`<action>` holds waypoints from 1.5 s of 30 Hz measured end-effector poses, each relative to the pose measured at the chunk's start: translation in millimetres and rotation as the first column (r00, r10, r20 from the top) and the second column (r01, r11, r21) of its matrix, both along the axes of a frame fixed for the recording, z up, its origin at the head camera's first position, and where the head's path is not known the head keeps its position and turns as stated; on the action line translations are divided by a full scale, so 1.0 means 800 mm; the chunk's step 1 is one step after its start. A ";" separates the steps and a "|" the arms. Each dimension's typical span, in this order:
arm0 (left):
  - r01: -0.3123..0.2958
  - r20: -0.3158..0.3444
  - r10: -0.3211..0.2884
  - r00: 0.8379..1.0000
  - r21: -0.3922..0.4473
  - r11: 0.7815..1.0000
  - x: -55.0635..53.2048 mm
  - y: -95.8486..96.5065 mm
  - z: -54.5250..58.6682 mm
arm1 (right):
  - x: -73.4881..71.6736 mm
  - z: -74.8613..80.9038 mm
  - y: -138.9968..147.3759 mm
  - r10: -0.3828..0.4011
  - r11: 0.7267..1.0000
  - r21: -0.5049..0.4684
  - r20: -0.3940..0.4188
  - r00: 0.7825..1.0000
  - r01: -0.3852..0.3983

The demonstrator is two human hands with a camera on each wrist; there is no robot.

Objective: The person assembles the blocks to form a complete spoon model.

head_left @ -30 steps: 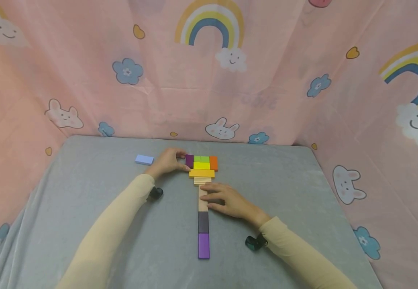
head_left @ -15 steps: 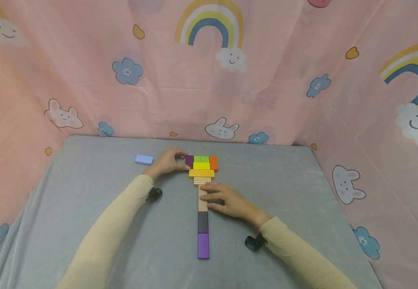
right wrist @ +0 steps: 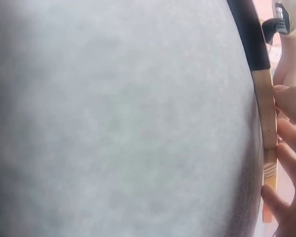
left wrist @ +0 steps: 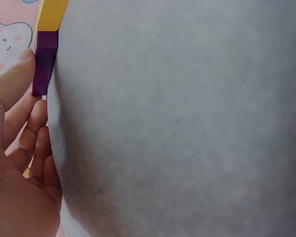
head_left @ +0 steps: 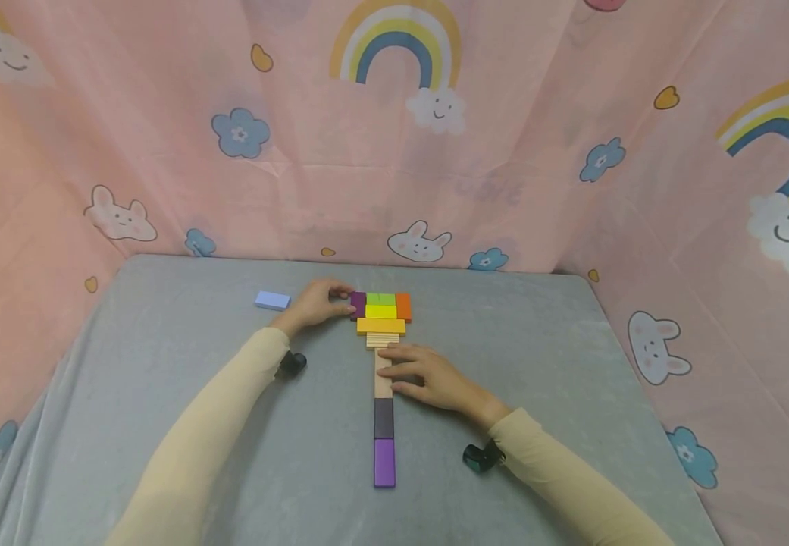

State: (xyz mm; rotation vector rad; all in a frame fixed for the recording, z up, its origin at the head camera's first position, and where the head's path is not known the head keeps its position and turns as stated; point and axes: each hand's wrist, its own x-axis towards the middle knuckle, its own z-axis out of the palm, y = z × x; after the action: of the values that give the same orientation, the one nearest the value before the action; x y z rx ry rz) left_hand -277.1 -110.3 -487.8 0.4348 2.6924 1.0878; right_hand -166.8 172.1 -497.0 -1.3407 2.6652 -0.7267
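Observation:
At the far end of a flat block pattern, my left hand (head_left: 314,303) touches the left side of a dark purple block (head_left: 358,305) with thumb and forefinger. In the left wrist view the thumb (left wrist: 25,64) lies against this block, other fingers curled below its end. A lime green block (head_left: 380,299), a yellow block (head_left: 380,312) and an orange block (head_left: 403,307) sit beside it. My right hand (head_left: 438,379) rests its spread fingertips on a plain wooden block (head_left: 383,387). A ridged wooden piece (head_left: 382,340) and an amber block (head_left: 380,326) lie beyond.
A light blue block (head_left: 272,301) lies apart at the left. Toward me the row continues with a dark grey block (head_left: 383,418) and a violet block (head_left: 384,463). Grey cloth covers the table (head_left: 537,341); a pink printed curtain (head_left: 517,182) hangs behind.
My left thumb has slid from the near end of the dark purple block up to its left side. The right hand and the other blocks stay in place.

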 end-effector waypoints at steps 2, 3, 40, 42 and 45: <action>0.002 -0.001 -0.002 1.000 -0.006 1.000 0.000 0.000 0.002 | -0.001 0.000 0.000 -0.004 1.000 0.007 0.007 1.000 0.004; 0.001 0.001 -0.001 1.000 -0.003 1.000 0.000 0.001 0.002 | -0.001 0.000 0.000 -0.007 1.000 0.013 0.013 1.000 0.007; -0.221 0.087 0.206 0.975 0.236 0.946 0.027 -0.204 0.023 | 0.000 -0.001 -0.001 -0.024 0.999 0.027 0.032 0.999 0.023; -0.223 0.102 0.205 0.973 0.218 0.950 0.029 -0.213 0.013 | 0.000 0.000 -0.001 -0.026 0.999 0.030 0.036 0.999 0.025; -0.206 0.100 0.189 0.977 0.203 0.957 0.029 -0.221 0.003 | 0.000 0.001 -0.001 -0.028 0.999 0.033 0.049 0.998 0.027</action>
State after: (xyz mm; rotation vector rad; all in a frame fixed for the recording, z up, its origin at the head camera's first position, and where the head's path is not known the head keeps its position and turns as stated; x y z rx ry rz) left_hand -253.6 -287.1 -485.0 0.1518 2.6032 1.4241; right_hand -166.8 171.2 -496.5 -1.2645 2.6506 -0.7073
